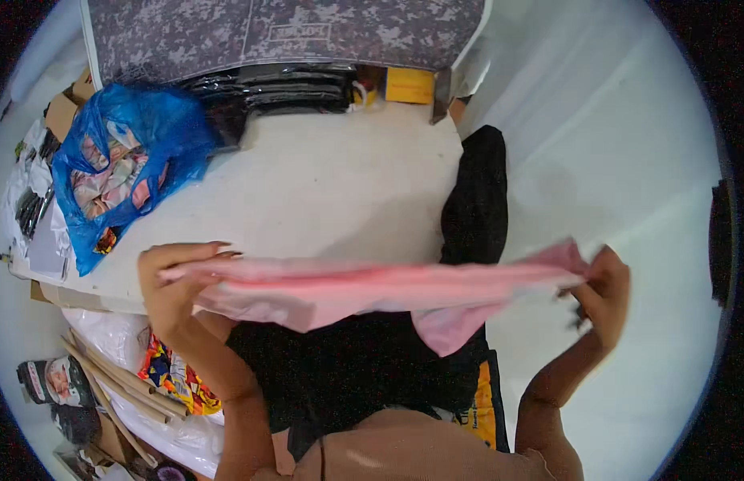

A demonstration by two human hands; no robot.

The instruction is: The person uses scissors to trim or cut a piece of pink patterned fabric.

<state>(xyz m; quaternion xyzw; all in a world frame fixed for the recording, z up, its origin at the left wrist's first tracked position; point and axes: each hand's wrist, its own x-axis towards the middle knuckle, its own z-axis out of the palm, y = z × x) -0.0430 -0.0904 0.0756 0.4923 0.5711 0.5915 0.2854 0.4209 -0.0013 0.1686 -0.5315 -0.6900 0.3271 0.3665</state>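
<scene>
A long strip of pink cloth (360,288) stretches sideways in front of me, blurred by motion. My left hand (176,276) pinches one end of it, near the white table's front edge. At the other end, my right hand (606,294) grips the cloth out past the table's right side. Two loose flaps of the fabric hang down along its lower edge. Below it, black cloth (360,367) covers my lap. Part of the table's front edge is hidden behind the pink strip.
A blue plastic bag (185,129) with bunched fabric pieces stands on the white table (348,180) at left. Black plastic packs (299,87) and a yellow box (410,85) line the back. A dark item (477,198) lies along the right edge. Cardboard tubes (116,379) lean at lower left.
</scene>
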